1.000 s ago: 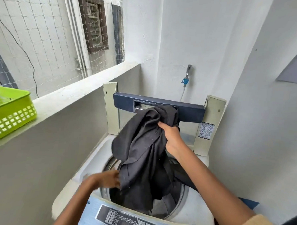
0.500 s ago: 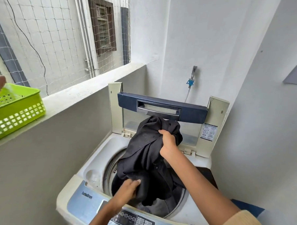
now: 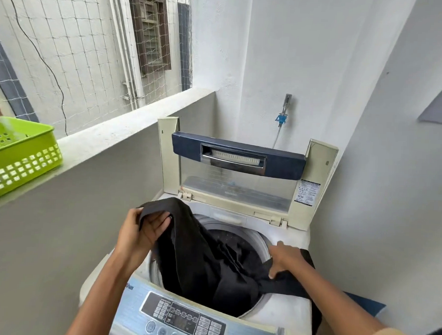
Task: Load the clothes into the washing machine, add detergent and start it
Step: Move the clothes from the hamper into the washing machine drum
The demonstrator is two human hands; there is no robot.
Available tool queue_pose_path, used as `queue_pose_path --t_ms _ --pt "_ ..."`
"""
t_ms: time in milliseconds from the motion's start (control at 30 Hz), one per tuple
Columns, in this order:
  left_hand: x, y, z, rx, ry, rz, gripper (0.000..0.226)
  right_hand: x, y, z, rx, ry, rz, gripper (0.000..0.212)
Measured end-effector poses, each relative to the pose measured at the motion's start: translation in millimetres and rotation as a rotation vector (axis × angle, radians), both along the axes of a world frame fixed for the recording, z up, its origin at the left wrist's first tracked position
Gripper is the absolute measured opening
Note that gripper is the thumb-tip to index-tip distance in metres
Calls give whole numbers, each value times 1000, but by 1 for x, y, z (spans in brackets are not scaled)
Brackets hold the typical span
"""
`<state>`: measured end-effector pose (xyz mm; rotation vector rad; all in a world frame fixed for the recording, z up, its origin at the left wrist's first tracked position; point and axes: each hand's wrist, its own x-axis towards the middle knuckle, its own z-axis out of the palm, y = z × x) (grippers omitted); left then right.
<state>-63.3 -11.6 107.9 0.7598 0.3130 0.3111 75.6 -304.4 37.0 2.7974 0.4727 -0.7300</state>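
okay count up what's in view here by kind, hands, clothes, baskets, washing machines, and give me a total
Hands: 2, the left hand and the right hand, both gripping the black cloth
Clothes: 1, a black garment lying partly in the drum, one end over the right rim
Baskets: 1, a green basket on the ledge
Washing machines: 1, the washing machine with its lid up
Total: 5

Ledge: running along the netted opening, carrying a green basket at its near end.
Washing machine: black garment draping across its top into the drum.
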Motion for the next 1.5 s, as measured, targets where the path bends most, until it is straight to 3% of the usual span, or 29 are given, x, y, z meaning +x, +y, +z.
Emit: queue_pose_path --t_ms 67,133,167,267,300,400,500,567,633,667,733,800,867,933,967,1000,1067,1167,1267,1367,1433,1500 --pt "-1 4 -4 -77 -28 4 36 -3 -12 -13 -52 -31 35 56" --pt "-4 6 -4 -132 -71 -13 15 -7 -19 -20 -13 -72 32 26" --pt "-4 7 -3 -147 -92 -24 20 -8 -20 -22 33 -100 32 12" --pt "-4 8 1 -165 -115 -62 20 -1 -8 -10 212 -93 -20 22" --pt "-5 6 4 -156 -120 -74 15 4 -1 -4 320 -91 -49 23" --pt "-6 -5 13 -115 -115 -109 28 10 28 24 744 -14 -213 28" --pt "-4 -13 21 -78 -137 -149 29 5 62 48 1247 50 -413 8" --pt "0 -15 29 -54 -158 -161 28 5 77 59 1597 237 -519 10" --pt "4 -13 36 -35 -188 -170 25 6 82 66 1825 511 -474 18" --pt "7 -12 39 -15 -198 -174 21 6 81 68 1823 568 -404 20" --pt "11 -8 44 26 -210 -180 16 12 74 67 1597 477 -284 19" --pt "14 -5 45 63 -197 -186 21 20 61 58 1250 322 -232 17" --pt "15 -4 42 88 -171 -198 21 25 40 42 771 123 -129 18" --pt "16 -4 35 92 -151 -217 22 24 15 22 264 -54 -26 46" --pt "16 -5 33 81 -144 -218 22 21 4 14 122 -66 -29 62" --pt "17 -6 29 64 -137 -210 20 18 -6 6 53 -56 -38 71" --pt "19 -5 27 21 -126 -186 13 10 -19 -7 -16 -37 -33 69" --pt "20 -5 26 -11 -122 -174 9 1 -25 -19 -20 -82 -11 36" --pt "19 -7 26 9 -118 -196 10 2 -14 -14 182 -12 -68 13" --pt "18 -10 25 18 -125 -216 14 4 20 8 803 123 -312 25" --pt "18 -11 25 24 -139 -227 20 -4 49 33 1193 252 -471 8" --pt "18 -13 26 25 -148 -227 24 -7 72 53 1271 263 -441 27"
